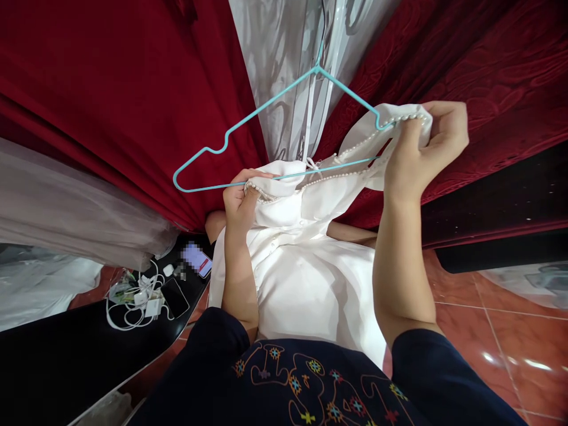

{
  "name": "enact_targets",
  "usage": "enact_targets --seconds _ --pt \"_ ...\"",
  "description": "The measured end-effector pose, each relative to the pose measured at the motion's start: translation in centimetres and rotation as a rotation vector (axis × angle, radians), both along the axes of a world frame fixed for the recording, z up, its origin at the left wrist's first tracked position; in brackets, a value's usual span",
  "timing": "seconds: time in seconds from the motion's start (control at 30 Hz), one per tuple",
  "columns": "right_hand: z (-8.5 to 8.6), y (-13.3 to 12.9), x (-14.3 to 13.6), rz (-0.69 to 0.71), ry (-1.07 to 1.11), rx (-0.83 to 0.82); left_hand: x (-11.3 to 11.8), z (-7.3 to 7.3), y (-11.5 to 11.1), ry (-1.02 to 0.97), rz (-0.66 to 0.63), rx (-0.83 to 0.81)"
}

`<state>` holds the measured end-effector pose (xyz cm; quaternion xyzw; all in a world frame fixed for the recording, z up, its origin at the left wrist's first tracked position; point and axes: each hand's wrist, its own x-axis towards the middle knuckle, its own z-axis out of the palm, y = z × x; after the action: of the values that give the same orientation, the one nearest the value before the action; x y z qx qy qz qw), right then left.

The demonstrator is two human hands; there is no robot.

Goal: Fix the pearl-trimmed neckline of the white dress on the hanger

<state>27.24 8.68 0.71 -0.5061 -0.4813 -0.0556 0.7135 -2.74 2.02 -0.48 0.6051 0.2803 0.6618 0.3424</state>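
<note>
White fabric with pearl edging, the dress (306, 284) lies across your lap, its neckline raised toward the light-blue hanger (270, 109). Your right fingers (444, 127) pinch one shoulder over the hanger's end; your left fingers (242, 198) grip the other edge beside the lower bar. Pulling that side hard could snag the pearls, or slip the right shoulder off.

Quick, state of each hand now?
Left hand: closed on the white dress, at its beaded edge.
Right hand: closed on the dress, by the hanger.
</note>
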Motion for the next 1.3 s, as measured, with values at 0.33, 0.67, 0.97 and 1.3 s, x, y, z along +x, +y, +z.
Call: enact_targets --seconds 0.33,0.67,0.97,1.3 --pt "-5.4 -2.8 4.9 0.121 0.053 -0.251 0.0 0.2 0.2 0.038 0.029 -0.072" --pt "-3.8 -8.3 -5.1 0.493 -0.157 -0.21 -0.2 -0.8 1.1 0.038 0.062 -0.076" --pt "-3.5 -7.4 -7.8 0.533 -0.035 -0.272 -0.5 -1.5 0.9 0.127 0.005 -0.135" --pt "-3.3 -6.8 -6.1 0.469 -0.041 -0.233 -4.7 -3.3 1.9 0.192 0.24 -0.308"
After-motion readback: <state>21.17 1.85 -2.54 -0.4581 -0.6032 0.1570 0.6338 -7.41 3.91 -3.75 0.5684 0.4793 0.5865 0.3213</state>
